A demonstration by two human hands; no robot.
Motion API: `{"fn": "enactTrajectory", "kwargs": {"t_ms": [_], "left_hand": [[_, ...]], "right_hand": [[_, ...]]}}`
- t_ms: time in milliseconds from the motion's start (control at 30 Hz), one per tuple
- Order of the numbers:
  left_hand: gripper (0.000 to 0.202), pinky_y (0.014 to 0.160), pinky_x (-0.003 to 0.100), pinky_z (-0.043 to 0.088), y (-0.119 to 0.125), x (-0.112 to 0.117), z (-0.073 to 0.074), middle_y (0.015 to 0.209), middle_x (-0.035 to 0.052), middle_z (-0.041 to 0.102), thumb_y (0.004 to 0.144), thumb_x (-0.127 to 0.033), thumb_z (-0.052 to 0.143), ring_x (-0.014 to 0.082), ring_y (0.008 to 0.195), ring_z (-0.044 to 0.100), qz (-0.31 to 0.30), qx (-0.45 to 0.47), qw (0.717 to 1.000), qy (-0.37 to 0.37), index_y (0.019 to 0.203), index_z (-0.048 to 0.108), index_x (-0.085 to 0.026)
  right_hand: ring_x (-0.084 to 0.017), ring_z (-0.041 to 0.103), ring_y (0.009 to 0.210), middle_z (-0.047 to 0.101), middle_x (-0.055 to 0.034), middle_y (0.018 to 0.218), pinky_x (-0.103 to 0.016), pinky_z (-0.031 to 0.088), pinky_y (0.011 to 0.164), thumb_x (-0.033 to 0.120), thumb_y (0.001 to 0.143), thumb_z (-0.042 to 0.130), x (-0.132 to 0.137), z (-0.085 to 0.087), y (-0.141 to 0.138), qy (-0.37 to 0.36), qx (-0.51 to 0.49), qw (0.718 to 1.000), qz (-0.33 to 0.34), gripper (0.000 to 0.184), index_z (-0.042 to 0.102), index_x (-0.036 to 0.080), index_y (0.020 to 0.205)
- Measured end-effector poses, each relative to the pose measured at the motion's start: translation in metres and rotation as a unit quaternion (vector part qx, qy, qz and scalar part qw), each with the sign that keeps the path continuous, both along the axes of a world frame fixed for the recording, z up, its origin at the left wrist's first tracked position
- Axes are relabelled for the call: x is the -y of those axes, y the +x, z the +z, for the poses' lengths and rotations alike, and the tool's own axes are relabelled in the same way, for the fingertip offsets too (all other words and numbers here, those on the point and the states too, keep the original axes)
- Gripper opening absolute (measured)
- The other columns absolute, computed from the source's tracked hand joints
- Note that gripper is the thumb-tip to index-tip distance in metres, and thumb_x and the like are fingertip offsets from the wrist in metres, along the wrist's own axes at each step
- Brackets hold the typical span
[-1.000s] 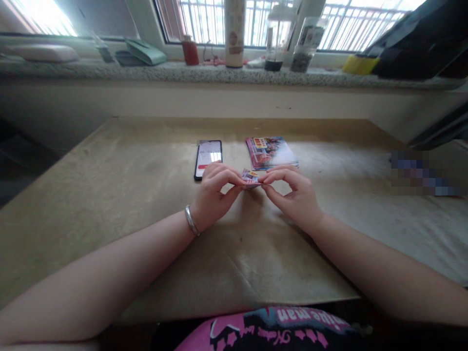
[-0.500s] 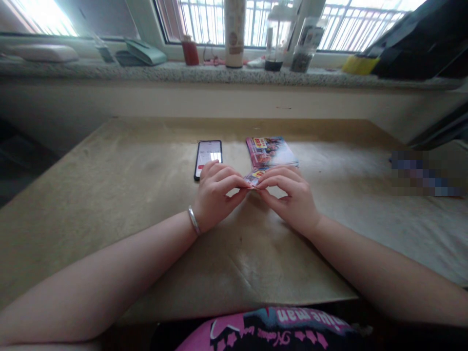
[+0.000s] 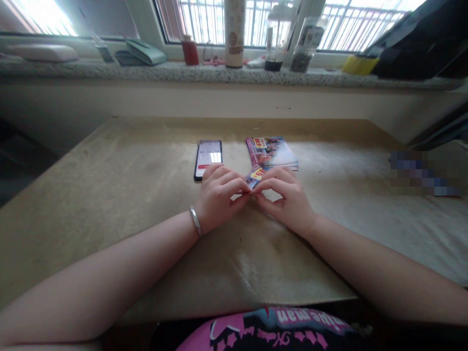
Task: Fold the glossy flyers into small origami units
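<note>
Between my two hands is a small printed paper leaflet with a yellow patch and red print, its near edge pinched by both. My left hand closes thumb and forefinger on that edge from the left; a silver bangle is on the wrist. From the right, my right hand pinches the same edge, fingertips nearly meeting the left ones. The fingers cover much of the leaflet. Just beyond lies a stack of similar colourful leaflets flat on the table.
A phone with a lit screen lies beyond my left hand on the table. A blurred-out strip is at the right. Bottles, including a red one, and a black bag stand on the stone windowsill.
Both hands have shifted slightly toward me, still pinching the leaflet's edge. More of its yellow patch shows now. The stack and phone have stayed put.
</note>
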State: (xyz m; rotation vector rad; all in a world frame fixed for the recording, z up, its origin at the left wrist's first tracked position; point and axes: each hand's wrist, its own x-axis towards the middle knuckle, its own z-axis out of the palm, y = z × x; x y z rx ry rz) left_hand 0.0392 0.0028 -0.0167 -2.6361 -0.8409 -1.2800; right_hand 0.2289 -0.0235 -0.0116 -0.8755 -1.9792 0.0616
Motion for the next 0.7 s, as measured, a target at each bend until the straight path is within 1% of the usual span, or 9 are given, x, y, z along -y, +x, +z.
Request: {"fn": "enactTrajectory", "kwargs": {"t_ms": [133,267,433,700], "left_hand": [[0.012,0.085,0.037,0.040,0.0002,0.0014,0.0009,0.078,-0.0030,0.069,0.082,-0.023,0.063,0.0153,0.076,0.056,-0.008,-0.006,1.000,0.002,0.070,0.058,-0.022],[0.013,0.083,0.037,0.040,-0.0002,0.0001,-0.0011,0.076,-0.0028,0.068,0.082,-0.025,0.063,0.0153,0.075,0.056,-0.015,0.017,1.000,-0.001,0.070,0.058,-0.022],[0.015,0.084,0.036,0.041,-0.0005,-0.0017,-0.0039,0.075,-0.0029,0.068,0.082,-0.027,0.064,0.0149,0.074,0.055,-0.006,0.038,0.999,-0.008,0.070,0.057,-0.022],[0.014,0.085,0.037,0.041,-0.0022,-0.0008,-0.0029,0.077,-0.0033,0.068,0.081,-0.026,0.065,0.0150,0.076,0.055,-0.013,0.035,0.999,-0.001,0.070,0.058,-0.022]], "right_hand": [[-0.019,0.060,0.086,0.066,-0.0022,0.082,-0.037,0.048,0.080,0.013,0.075,0.062,0.0003,0.0003,-0.0010,-0.007,0.013,1.000,-0.014,0.011,0.063,0.024,0.077],[-0.020,0.059,0.085,0.065,-0.0029,0.081,-0.038,0.048,0.080,0.014,0.075,0.062,-0.0016,-0.0002,0.0005,0.004,0.024,0.999,-0.027,0.010,0.062,0.024,0.076],[-0.021,0.059,0.085,0.065,-0.0033,0.082,-0.040,0.048,0.082,0.015,0.074,0.062,-0.0040,-0.0015,0.0052,0.022,0.049,0.997,-0.053,0.009,0.063,0.024,0.073],[-0.021,0.059,0.083,0.066,-0.0037,0.080,-0.037,0.049,0.078,0.016,0.076,0.062,-0.0046,-0.0022,0.0086,0.057,0.077,0.993,-0.065,0.008,0.063,0.023,0.072]]}}
